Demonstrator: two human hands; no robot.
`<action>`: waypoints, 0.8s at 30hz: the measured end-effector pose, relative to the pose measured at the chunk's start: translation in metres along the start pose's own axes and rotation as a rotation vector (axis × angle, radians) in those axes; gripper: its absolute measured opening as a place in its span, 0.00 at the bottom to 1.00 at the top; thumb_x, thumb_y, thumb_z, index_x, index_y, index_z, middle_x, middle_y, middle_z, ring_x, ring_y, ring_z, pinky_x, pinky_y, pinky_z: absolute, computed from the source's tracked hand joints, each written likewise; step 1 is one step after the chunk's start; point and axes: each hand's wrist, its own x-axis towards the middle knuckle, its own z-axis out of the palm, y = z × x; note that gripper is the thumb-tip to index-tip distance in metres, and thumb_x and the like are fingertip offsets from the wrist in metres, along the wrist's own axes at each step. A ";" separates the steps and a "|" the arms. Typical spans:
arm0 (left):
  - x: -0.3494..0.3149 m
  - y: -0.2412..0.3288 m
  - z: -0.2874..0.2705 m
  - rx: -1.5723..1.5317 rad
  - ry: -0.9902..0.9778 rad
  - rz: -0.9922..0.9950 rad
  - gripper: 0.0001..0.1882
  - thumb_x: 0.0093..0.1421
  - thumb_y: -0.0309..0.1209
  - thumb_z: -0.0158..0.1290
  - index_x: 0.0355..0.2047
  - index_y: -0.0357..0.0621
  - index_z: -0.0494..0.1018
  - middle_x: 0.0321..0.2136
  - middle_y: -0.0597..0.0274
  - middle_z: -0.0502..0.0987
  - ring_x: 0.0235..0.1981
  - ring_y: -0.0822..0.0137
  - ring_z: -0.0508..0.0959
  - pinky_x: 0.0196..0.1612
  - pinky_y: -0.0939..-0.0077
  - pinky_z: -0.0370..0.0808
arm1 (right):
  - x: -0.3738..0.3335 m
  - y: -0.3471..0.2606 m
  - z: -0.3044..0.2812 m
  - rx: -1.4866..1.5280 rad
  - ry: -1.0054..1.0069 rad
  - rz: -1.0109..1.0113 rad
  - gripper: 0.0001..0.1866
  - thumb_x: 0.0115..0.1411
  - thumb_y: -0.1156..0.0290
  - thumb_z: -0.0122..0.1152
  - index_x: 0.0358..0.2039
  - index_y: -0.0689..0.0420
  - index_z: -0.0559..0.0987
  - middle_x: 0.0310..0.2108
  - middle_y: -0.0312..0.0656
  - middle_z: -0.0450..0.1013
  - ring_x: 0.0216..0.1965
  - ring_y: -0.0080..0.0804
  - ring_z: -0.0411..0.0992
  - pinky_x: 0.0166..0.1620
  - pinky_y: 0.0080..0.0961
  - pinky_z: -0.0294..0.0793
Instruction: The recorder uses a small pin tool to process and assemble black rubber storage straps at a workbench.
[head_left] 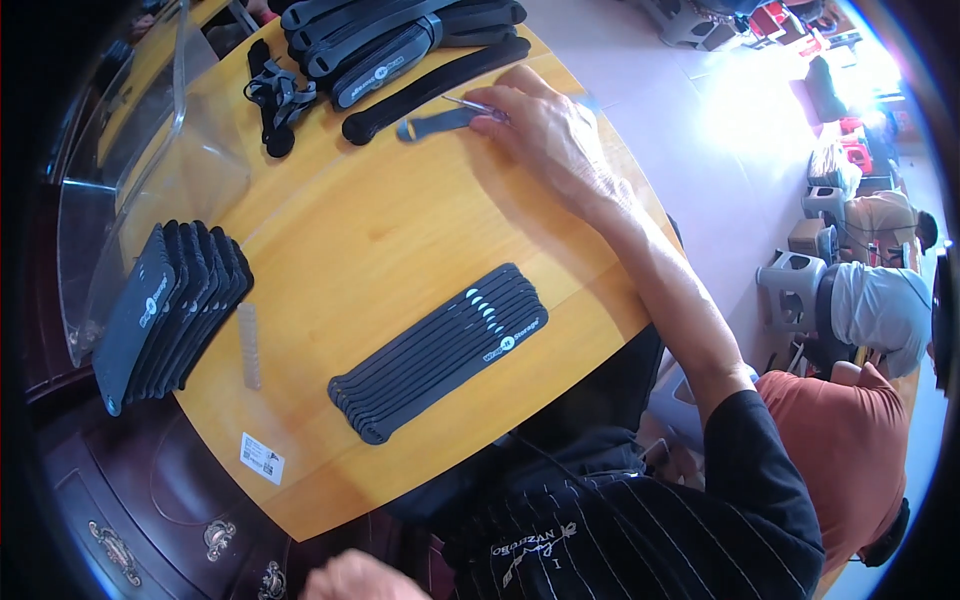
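At the far side of the table, my right hand (545,130) is closed around a small tool with a thin metal tip (465,103); its kind is unclear. A short grey-blue strip (435,125) lies by the fingers, partly hidden under them. Just beyond it rests a long black strap (435,90). Nearer me lies a fanned row of overlapping black straps (435,355) with white printing. My left hand (360,578) shows at the lower edge, off the table, blurred and cut off, so its fingers do not show clearly.
Stacked black straps (400,40) and a bundle with grey buckles (280,95) sit at the far edge. Another strap row (175,310) stands left, near a clear plastic bin (130,190). A clear strip (250,345) and white label (262,458) lie nearby. People sit at right.
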 end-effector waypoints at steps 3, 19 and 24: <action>0.043 -0.018 0.019 0.300 -0.405 -0.194 0.10 0.59 0.27 0.48 0.23 0.35 0.67 0.16 0.52 0.73 0.18 0.63 0.75 0.24 0.76 0.72 | -0.009 -0.010 -0.016 0.057 -0.121 0.078 0.10 0.57 0.65 0.60 0.37 0.56 0.79 0.37 0.43 0.73 0.38 0.43 0.74 0.39 0.37 0.72; 0.021 -0.084 0.008 1.819 -0.152 -0.153 0.23 0.50 0.18 0.62 0.48 0.36 0.73 0.46 0.51 0.68 0.25 0.77 0.74 0.28 0.88 0.72 | -0.149 -0.099 -0.098 0.566 -0.675 -0.088 0.09 0.51 0.68 0.65 0.33 0.54 0.77 0.30 0.37 0.76 0.34 0.39 0.76 0.36 0.31 0.74; 0.014 -0.071 -0.007 1.784 -0.203 -0.174 0.13 0.49 0.17 0.62 0.38 0.34 0.77 0.37 0.58 0.74 0.27 0.76 0.75 0.27 0.86 0.70 | -0.155 -0.105 -0.097 0.543 -0.703 -0.035 0.07 0.50 0.67 0.65 0.29 0.53 0.79 0.28 0.37 0.77 0.32 0.38 0.77 0.36 0.30 0.75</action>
